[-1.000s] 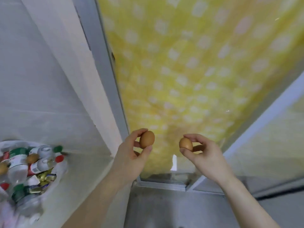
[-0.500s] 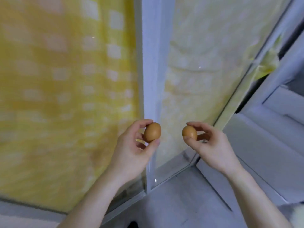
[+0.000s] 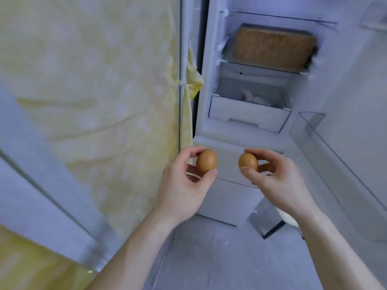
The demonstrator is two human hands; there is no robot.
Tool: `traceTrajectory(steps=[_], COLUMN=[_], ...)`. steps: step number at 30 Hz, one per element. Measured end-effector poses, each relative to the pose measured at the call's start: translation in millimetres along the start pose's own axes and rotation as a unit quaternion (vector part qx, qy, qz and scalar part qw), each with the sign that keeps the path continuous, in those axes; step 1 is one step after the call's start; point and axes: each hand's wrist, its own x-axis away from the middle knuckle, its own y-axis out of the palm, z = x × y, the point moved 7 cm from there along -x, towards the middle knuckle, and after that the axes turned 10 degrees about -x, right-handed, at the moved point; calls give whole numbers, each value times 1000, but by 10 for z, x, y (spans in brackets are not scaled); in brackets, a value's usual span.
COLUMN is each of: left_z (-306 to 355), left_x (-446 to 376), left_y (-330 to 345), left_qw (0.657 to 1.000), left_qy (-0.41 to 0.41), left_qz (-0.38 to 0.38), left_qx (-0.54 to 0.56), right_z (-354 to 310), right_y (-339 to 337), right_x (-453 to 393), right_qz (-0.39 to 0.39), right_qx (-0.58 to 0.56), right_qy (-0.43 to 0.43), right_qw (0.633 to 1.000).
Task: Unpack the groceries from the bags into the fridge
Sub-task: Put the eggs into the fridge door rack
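My left hand [image 3: 180, 185] pinches a brown egg [image 3: 206, 160] between thumb and fingers. A second brown egg [image 3: 248, 161] is pinched the same way in my right hand [image 3: 276, 181]. Both eggs are held side by side in front of the open fridge [image 3: 249, 84], below its white drawer [image 3: 247, 115]. A brown tray-like box [image 3: 272, 49] lies on the shelf above that drawer. The grocery bags are out of view.
The open fridge door [image 3: 345, 160] with clear door shelves stands at the right. A yellow patterned cloth [image 3: 94, 91] covers the surface at the left, its corner hanging at the fridge's edge. Grey floor [image 3: 230, 258] lies below. A white round object [image 3: 288, 219] shows behind my right forearm.
The view has swung right from the yellow cloth and the bag to the open fridge interior. Both hands keep the eggs in the same grip, side by side.
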Motion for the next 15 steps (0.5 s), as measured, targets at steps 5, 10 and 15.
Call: traceTrajectory(steps=[5, 10, 15], left_z=[193, 441, 628], left_x=[-332, -693, -1044], left_y=[458, 896, 1263], left_qw=[997, 993, 988], left_qy=[35, 63, 82], left_qz=[-52, -93, -126], left_qx=[35, 38, 47], right_z=[12, 62, 128], right_y=[-472, -968, -1387], right_x=[78, 87, -81], right_qz=[68, 131, 178], right_qx=[20, 15, 13], right_qy=[23, 39, 36], right_qw=[997, 991, 983])
